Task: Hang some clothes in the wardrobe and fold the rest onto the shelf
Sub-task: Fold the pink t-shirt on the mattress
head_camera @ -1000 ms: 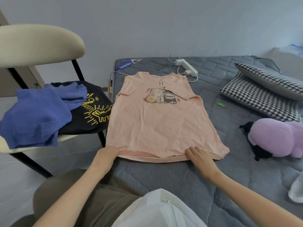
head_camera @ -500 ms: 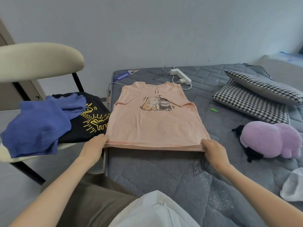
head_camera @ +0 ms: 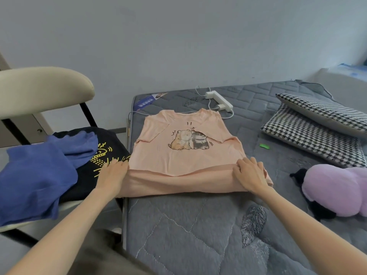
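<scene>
Bed (head_camera: 188, 225) bears shirt (head_camera: 186, 155), fold step: left hand (head_camera: 113, 173), right hand (head_camera: 251, 175), each grip pinching hem (doubled over); next, lay hem by collar.

Both bare forearms are stretched forward from the lower corners and angled slightly inward. The left grip (head_camera: 111, 173) is held palm down, knuckles up, with the fingers pointed ahead and the thumb side closed on the left edge of the shirt (head_camera: 184, 155). The right grip (head_camera: 251, 175) is likewise turned palm down, its fingers curled over the shirt's right edge. The two are set level and well apart.
</scene>
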{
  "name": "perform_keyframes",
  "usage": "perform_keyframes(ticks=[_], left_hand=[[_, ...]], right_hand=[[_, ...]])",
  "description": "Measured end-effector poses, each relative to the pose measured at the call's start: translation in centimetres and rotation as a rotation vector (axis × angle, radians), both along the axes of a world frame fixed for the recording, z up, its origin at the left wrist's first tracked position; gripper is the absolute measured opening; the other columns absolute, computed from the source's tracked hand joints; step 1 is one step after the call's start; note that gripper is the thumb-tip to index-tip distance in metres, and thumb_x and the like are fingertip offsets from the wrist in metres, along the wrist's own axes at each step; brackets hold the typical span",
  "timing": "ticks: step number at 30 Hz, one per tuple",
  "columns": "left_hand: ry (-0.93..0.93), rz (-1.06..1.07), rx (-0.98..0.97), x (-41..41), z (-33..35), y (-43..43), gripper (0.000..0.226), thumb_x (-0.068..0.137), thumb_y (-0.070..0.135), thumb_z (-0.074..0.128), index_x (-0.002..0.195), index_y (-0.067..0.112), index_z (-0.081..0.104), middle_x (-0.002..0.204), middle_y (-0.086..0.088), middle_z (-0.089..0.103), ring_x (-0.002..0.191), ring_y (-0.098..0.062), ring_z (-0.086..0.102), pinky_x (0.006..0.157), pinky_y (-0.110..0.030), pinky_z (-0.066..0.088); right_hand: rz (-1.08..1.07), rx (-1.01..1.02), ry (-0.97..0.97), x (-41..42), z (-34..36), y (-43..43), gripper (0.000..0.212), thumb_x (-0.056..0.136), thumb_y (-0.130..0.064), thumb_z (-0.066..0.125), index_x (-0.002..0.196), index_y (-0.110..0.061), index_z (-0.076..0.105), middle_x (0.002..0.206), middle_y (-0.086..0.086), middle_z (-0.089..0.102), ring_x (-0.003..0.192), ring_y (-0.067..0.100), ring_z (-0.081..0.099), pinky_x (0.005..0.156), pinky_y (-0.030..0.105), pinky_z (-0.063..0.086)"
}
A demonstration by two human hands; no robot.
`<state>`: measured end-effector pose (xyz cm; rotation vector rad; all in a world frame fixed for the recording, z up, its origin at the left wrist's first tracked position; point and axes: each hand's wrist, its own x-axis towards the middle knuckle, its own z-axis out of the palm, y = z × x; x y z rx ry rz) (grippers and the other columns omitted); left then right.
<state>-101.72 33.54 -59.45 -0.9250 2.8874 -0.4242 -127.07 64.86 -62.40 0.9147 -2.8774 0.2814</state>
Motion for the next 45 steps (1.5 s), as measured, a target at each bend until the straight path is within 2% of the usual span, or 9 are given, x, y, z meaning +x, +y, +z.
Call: perform_keyframes(ticks=[4, 13, 25, 31, 35, 38, 40, 42, 45], left_hand=[[-0.048, -0.002, -0.102, -3.4, -0.6, -2.9, 0.031, 0.095, 0.013, 0.046, 0.124, 0.022, 0.048, 0.124, 0.005, 0.053, 0.118, -0.017, 0.042, 0.095, -0.028, 0.032], [-0.013, 0.018, -0.065, -11.4, -2.0, -9.2, 0.028, 0.096, 0.011, 0.043, 0.116, 0.028, 0.053, 0.112, 0.01, 0.058, 0.108, -0.016, 0.043, 0.086, -0.031, 0.029], [0.114, 0.06, 0.064, -19.1, -3.8, -14.8, 0.022, 0.097, 0.016, 0.045, 0.11, 0.028, 0.059, 0.106, 0.009, 0.06, 0.1, -0.013, 0.045, 0.091, -0.028, 0.029], [0.25, 0.109, 0.149, -20.7, -5.2, -16.3, 0.021, 0.098, 0.02, 0.045, 0.108, 0.027, 0.062, 0.105, 0.008, 0.062, 0.1, -0.013, 0.046, 0.089, -0.028, 0.031], [0.382, 0.109, 0.196, -20.9, -5.7, -15.8, 0.037, 0.092, 0.009, 0.053, 0.128, 0.019, 0.05, 0.133, -0.002, 0.046, 0.114, -0.022, 0.043, 0.088, -0.031, 0.034], [0.481, 0.044, 0.271, -21.5, -6.3, -12.8, 0.043, 0.087, -0.002, 0.052, 0.127, 0.013, 0.051, 0.137, -0.006, 0.044, 0.117, -0.028, 0.043, 0.091, -0.036, 0.033], [0.513, -0.043, 0.355, -22.2, -7.3, -9.4, 0.041, 0.092, 0.004, 0.046, 0.132, 0.014, 0.048, 0.143, -0.004, 0.041, 0.127, -0.026, 0.038, 0.101, -0.035, 0.027], [0.456, -0.145, 0.409, -23.2, -9.0, -5.5, 0.044, 0.099, 0.012, 0.037, 0.142, 0.015, 0.037, 0.152, -0.003, 0.031, 0.139, -0.02, 0.027, 0.112, -0.033, 0.018], [0.277, -0.154, 0.48, -23.7, -11.7, -1.2, 0.051, 0.103, 0.025, 0.021, 0.152, 0.023, 0.009, 0.16, 0.004, 0.001, 0.147, -0.014, -0.001, 0.117, -0.035, -0.004]], right_hand=[[-0.01, 0.153, 0.066, -3.6, 0.0, -2.4, 0.023, 0.099, -0.027, 0.028, 0.089, -0.018, 0.047, 0.096, 0.002, 0.05, 0.091, 0.022, 0.038, 0.077, 0.036, 0.024], [-0.041, 0.309, 0.087, -11.2, 0.0, -8.6, 0.024, 0.093, -0.004, 0.031, 0.105, -0.016, 0.048, 0.119, 0.004, 0.051, 0.102, 0.024, 0.042, 0.084, 0.036, 0.03], [-0.069, 0.377, 0.136, -17.9, -1.4, -14.5, 0.02, 0.093, -0.007, 0.035, 0.1, -0.019, 0.05, 0.101, -0.002, 0.053, 0.097, 0.021, 0.042, 0.075, 0.032, 0.021], [-0.112, 0.371, 0.11, -19.1, -3.0, -15.5, 0.021, 0.089, -0.013, 0.046, 0.106, -0.025, 0.047, 0.099, -0.007, 0.045, 0.097, 0.018, 0.037, 0.081, 0.032, 0.025], [-0.073, 0.322, 0.167, -18.8, -3.5, -15.3, 0.039, 0.089, -0.01, 0.044, 0.125, -0.023, 0.04, 0.132, -0.001, 0.041, 0.114, 0.022, 0.038, 0.101, 0.033, 0.028], [0.006, 0.229, 0.073, -16.5, -4.4, -16.7, 0.049, 0.092, -0.008, 0.037, 0.14, -0.018, 0.033, 0.15, 0.003, 0.027, 0.136, 0.025, 0.026, 0.115, 0.038, 0.014], [0.109, 0.135, -0.007, -13.7, -5.7, -18.1, 0.053, 0.092, -0.005, 0.039, 0.144, -0.013, 0.033, 0.152, 0.005, 0.027, 0.142, 0.026, 0.022, 0.117, 0.043, 0.009], [0.217, 0.095, -0.09, -10.8, -7.2, -19.3, 0.05, 0.097, -0.011, 0.036, 0.147, -0.011, 0.031, 0.156, 0.006, 0.024, 0.145, 0.027, 0.017, 0.118, 0.047, -0.001], [0.246, 0.143, -0.189, -8.5, -9.4, -20.2, 0.051, 0.103, -0.026, 0.02, 0.153, -0.023, 0.009, 0.16, -0.007, -0.001, 0.148, 0.017, -0.003, 0.115, 0.042, -0.014]])
